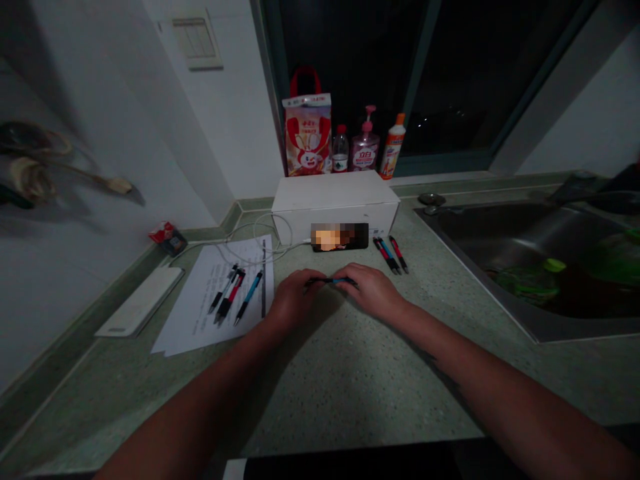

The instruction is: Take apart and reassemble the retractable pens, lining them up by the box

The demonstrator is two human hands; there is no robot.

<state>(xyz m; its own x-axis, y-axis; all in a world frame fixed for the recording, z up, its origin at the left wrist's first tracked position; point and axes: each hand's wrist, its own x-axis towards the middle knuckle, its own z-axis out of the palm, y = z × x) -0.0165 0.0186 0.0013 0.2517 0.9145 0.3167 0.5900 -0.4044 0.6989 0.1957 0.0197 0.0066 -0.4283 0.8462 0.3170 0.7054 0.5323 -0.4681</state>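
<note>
Both hands met over the green speckled countertop (320, 387), and between them they had a slim dark-and-blue pen (330, 281), held nearly level in front of a phone (357, 239). The left hand (295, 293) was closed on the pen's one end, fingertips pinching it, and the right hand (373, 287) gripped the other end the same way; the fingers hid much of it, so I couldn't make out whether its parts were joined. The phone stood on its long edge just before a white box (340, 190), a white cable (250, 250) running to its left end. Beside the phone, to the right, several pens with red or blue barrels (387, 255) lay close together on the counter. Over to the left, printed sheets (190, 307) carried another loose group of pens (227, 297), with a blue one (249, 297) lying a little apart from them. Past the paper lay a flat white slab (143, 303), and near the wall a small red-and-dark packet (169, 238). Behind the box stood a red-handled bag (307, 137), a clear bottle (340, 150), a pink pump bottle (365, 150) and an orange-capped bottle (393, 148). Off to the right, the metal sink (480, 280) held leafy greens (530, 287).
</note>
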